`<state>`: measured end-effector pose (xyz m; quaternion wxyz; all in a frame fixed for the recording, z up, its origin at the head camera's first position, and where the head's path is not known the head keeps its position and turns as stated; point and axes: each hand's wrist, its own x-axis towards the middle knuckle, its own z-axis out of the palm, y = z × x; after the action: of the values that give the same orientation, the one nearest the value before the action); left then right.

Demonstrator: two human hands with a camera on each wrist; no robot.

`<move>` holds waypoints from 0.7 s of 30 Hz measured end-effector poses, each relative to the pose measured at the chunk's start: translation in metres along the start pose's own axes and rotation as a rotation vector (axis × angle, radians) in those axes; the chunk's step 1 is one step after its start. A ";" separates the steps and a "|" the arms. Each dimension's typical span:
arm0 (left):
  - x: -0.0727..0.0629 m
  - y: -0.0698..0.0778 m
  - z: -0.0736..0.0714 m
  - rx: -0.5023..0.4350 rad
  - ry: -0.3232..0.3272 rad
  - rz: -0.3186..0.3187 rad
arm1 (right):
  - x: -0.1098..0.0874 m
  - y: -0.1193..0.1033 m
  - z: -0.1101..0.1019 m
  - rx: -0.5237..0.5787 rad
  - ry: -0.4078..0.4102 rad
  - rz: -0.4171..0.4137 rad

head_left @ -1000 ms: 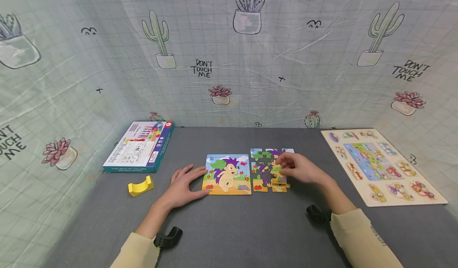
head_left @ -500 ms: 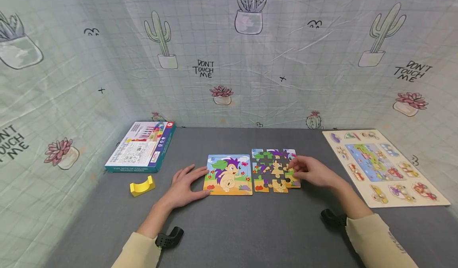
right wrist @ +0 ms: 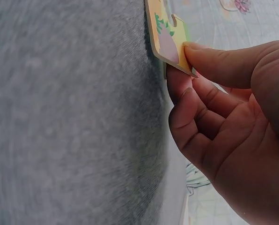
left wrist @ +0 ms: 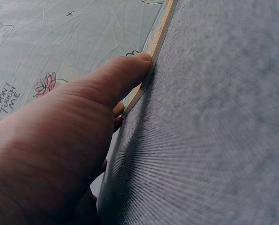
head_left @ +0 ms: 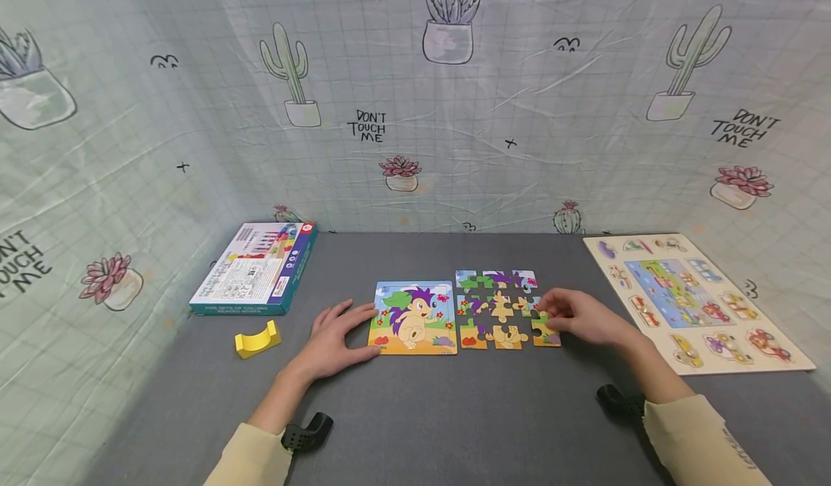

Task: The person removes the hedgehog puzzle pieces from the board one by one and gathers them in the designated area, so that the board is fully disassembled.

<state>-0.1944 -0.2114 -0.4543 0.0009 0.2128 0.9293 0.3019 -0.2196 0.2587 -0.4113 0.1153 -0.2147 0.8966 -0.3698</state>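
A square hedgehog picture board point(head_left: 412, 320) lies flat on the table. My left hand point(head_left: 336, 338) rests at its left side with fingers spread, the fingertips and thumb right at the edge; in the left wrist view the thumb point(left wrist: 113, 77) meets the wooden rim. To the board's right, hedgehog jigsaw pieces point(head_left: 509, 337) lie in three rows with gaps between them. My right hand point(head_left: 581, 318) pinches a green and yellow corner jigsaw piece point(head_left: 544, 332) at the lower right of these rows. In the right wrist view, the thumb is on the piece's point(right wrist: 170, 42) printed face and fingers are behind it.
A boxed set point(head_left: 253, 268) lies at the back left, with a yellow arch block point(head_left: 257, 339) in front of it. At the right is a wooden knob puzzle board point(head_left: 691, 302). A patterned cloth point(head_left: 415, 96) hangs behind the grey table point(head_left: 441, 421).
My right hand has drawn the corner piece rightward, away from the other pieces, so a gap now shows beside it. The left hand has stayed at the picture board.
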 end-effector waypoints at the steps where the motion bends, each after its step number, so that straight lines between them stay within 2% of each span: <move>1: 0.000 0.000 0.000 -0.001 -0.002 -0.002 | 0.000 0.001 0.000 0.001 0.000 0.005; 12: 0.000 0.001 -0.001 -0.005 -0.005 -0.011 | -0.001 0.003 0.006 -0.075 0.016 -0.012; 21: 0.000 -0.001 0.000 -0.001 -0.005 -0.016 | -0.001 0.001 0.010 -0.067 0.010 -0.027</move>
<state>-0.1945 -0.2119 -0.4550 0.0057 0.2059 0.9309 0.3017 -0.2156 0.2532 -0.4188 0.0986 -0.2287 0.9060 -0.3424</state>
